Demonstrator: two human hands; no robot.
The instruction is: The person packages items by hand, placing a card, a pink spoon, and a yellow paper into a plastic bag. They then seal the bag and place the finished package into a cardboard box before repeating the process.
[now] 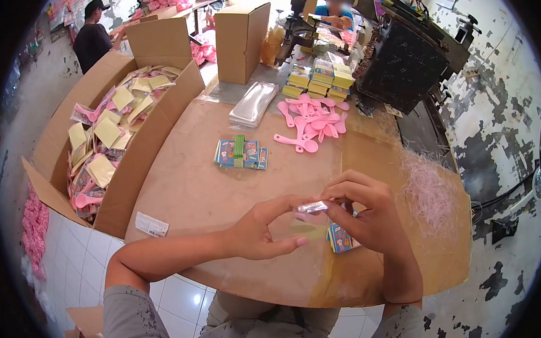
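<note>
A shiny clear plastic packet [312,208] is held up over the near part of the table. My right hand [364,210] pinches its right end between thumb and fingers. At its left side, my left hand [260,229] has the forefinger on the upper edge and the thumb lower down, by a see-through yellowish part. A faint pink patch shows in the plastic; what is inside I cannot make out. Partly hidden behind my right hand lies a small stack of blue printed cards [339,239]. Farther off rests a bundle of blue cards [225,154] with a green band.
Pink plastic spoons [316,122] lie heaped beyond my hands, near clear plastic bags [253,104] and stacked card packs [321,78]. At left stands an open carton [144,146] full of packed items. Shredded strands [429,187] lie at right. Two people [93,38] work behind.
</note>
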